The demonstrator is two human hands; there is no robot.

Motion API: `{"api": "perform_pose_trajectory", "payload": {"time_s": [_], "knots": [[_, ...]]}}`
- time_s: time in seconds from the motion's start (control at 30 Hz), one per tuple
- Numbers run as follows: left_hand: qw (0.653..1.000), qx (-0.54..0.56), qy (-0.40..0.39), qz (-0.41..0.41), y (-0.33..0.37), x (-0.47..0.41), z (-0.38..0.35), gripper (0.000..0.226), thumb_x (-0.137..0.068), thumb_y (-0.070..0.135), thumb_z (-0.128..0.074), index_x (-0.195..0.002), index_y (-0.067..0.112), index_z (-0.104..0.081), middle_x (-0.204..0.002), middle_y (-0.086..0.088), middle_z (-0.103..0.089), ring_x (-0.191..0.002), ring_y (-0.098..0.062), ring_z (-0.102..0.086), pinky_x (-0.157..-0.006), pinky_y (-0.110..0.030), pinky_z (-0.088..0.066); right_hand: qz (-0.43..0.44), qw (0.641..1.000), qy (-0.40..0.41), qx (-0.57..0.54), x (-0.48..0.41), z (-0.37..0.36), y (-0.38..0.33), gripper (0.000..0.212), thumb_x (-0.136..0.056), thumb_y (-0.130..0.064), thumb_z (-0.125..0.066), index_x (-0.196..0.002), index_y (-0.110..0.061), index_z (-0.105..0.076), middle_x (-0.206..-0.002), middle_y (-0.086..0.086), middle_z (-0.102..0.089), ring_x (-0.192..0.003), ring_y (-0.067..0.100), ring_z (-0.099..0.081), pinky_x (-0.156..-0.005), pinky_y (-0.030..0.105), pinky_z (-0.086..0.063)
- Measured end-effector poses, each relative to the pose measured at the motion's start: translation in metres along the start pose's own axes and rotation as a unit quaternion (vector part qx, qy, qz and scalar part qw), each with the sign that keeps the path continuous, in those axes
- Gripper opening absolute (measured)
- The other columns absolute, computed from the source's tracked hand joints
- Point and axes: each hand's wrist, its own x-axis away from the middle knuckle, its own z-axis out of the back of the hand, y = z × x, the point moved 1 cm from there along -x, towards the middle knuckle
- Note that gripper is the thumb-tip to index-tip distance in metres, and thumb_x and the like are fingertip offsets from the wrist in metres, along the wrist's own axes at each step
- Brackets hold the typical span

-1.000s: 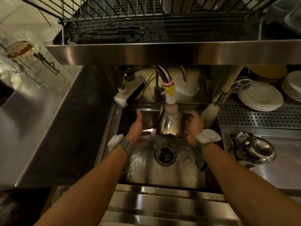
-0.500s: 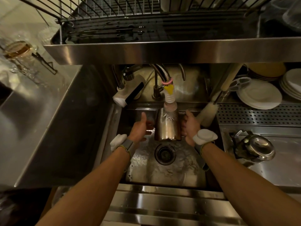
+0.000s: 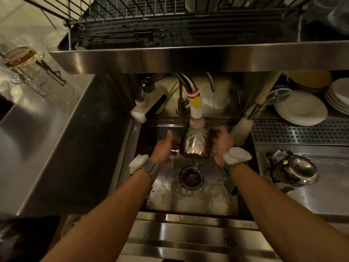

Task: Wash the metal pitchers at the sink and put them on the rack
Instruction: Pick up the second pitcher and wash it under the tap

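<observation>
The right hand (image 3: 222,143) curls its fingers round the right side of the pitcher (image 3: 195,143); blur hides the exact hold. The pitcher hangs over the sink (image 3: 188,203), directly under the tap (image 3: 196,112), wet with water. Just left of that grip the left hand (image 3: 163,148) is spread, thumb up, fingertips at the pitcher's lower edge.

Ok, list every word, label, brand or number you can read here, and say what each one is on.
No text can be read in this view.
On the white tap unit: a black panel, no legible marking.
On the yellow tag at the spout: blank as far as it shows.
On the metal pitcher and the plates: no lettering visible.
</observation>
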Motion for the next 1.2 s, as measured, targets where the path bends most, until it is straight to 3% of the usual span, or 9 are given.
{"api": "perform_pose_trajectory", "payload": {"time_s": [0.1, 0.23, 0.4, 0.53, 0.73, 0.83, 0.97, 1.07, 1.2], "knots": [[1.000, 0.004, -0.003, 0.001, 0.002, 0.002, -0.002, 0.060, -0.095, 0.060, -0.022, -0.105, 0.016, -0.062, -0.102, -0.005, -0.065, -0.088, -0.020, -0.060, -0.085, -0.039, -0.041, 0.025, 0.999, -0.012, 0.042, 0.006, -0.005, 0.004, 0.033, -0.098, -0.036, -0.039, -0.105, -0.010, -0.059, -0.063, 0.001, -0.039, -0.051, 0.013, -0.037, -0.046, 0.022, -0.031], [1.000, -0.003, -0.018, 0.002, 0.006, 0.002, -0.002, 0.069, -0.094, 0.063, -0.021, -0.118, 0.014, -0.063, -0.113, -0.007, -0.066, -0.095, -0.022, -0.061, -0.085, -0.038, -0.044, 0.027, 0.997, 0.020, -0.064, 0.006, 0.004, -0.013, 0.037, -0.101, -0.030, -0.034, -0.072, -0.012, -0.046, -0.039, -0.004, -0.049, -0.038, 0.012, -0.048, -0.028, 0.009, -0.029], [1.000, 0.016, -0.022, 0.010, 0.010, 0.002, -0.011, 0.069, -0.091, 0.067, -0.028, -0.121, 0.014, -0.060, -0.119, -0.007, -0.065, -0.105, -0.024, -0.062, -0.089, -0.040, -0.045, 0.034, 0.999, 0.009, 0.024, 0.003, -0.002, -0.002, 0.040, -0.098, -0.039, -0.039, -0.064, -0.019, -0.034, -0.053, 0.001, -0.027, -0.035, 0.011, -0.028, -0.032, 0.009, -0.020], [0.999, 0.027, -0.032, 0.004, 0.014, 0.004, -0.014, 0.068, -0.091, 0.066, -0.026, -0.129, 0.017, -0.055, -0.124, -0.003, -0.063, -0.106, -0.022, -0.061, -0.084, -0.035, -0.041, 0.019, 0.999, 0.017, -0.044, 0.007, 0.010, -0.015, 0.039, -0.099, -0.040, -0.038, -0.067, -0.018, -0.041, -0.041, -0.004, -0.035, -0.021, 0.003, -0.028, -0.029, 0.008, -0.020], [0.983, 0.133, -0.124, 0.008, 0.015, 0.009, -0.026, 0.073, -0.065, 0.053, -0.075, -0.122, 0.008, -0.062, -0.117, -0.012, -0.069, -0.108, -0.028, -0.065, -0.100, -0.041, -0.049, 0.007, 0.999, -0.021, 0.035, 0.006, 0.000, 0.004, 0.041, -0.098, -0.040, -0.040, -0.066, -0.016, -0.044, -0.047, 0.000, -0.040, -0.029, 0.008, -0.035, -0.032, 0.013, -0.026], [0.993, 0.105, -0.052, -0.023, 0.019, 0.005, -0.033, 0.069, -0.067, 0.043, -0.080, -0.121, 0.006, -0.060, -0.109, -0.010, -0.070, -0.099, -0.025, -0.068, -0.091, -0.036, -0.054, 0.111, 0.978, -0.006, 0.176, -0.003, -0.003, 0.004, 0.034, -0.098, -0.033, -0.044, -0.090, -0.003, -0.059, -0.082, 0.012, -0.059, -0.073, 0.022, -0.060, -0.068, 0.037, -0.054], [0.996, 0.042, 0.004, -0.081, 0.022, 0.004, -0.042, 0.075, -0.061, 0.051, -0.083, -0.118, 0.009, -0.059, -0.112, -0.004, -0.069, -0.096, -0.016, -0.068, -0.084, -0.028, -0.054, 0.186, 0.946, -0.056, 0.260, 0.014, -0.009, 0.003, 0.035, -0.097, -0.032, -0.048, -0.124, -0.011, -0.056, -0.121, 0.008, -0.059, -0.109, 0.022, -0.056, -0.099, 0.036, -0.043], [0.996, 0.047, -0.030, -0.073, 0.027, 0.016, -0.039, 0.056, -0.081, 0.064, -0.056, -0.107, 0.015, -0.062, -0.097, -0.002, -0.068, -0.091, -0.017, -0.066, -0.075, -0.030, -0.053, 0.143, 0.943, -0.144, 0.265, 0.017, -0.010, 0.008, 0.051, -0.088, -0.046, -0.060, -0.131, -0.018, -0.053, -0.122, 0.004, -0.062, -0.110, 0.021, -0.060, -0.096, 0.035, -0.048], [0.997, 0.054, -0.040, -0.026, 0.024, 0.018, -0.022, 0.062, -0.093, 0.065, -0.015, -0.106, 0.027, -0.062, -0.104, -0.005, -0.066, -0.098, -0.022, -0.063, -0.074, -0.033, -0.050, 0.113, 0.942, -0.156, 0.276, 0.010, -0.004, 0.016, 0.083, -0.057, -0.031, -0.089, -0.125, -0.010, -0.048, -0.113, 0.003, -0.064, -0.100, 0.020, -0.064, -0.081, 0.026, -0.053]]}}
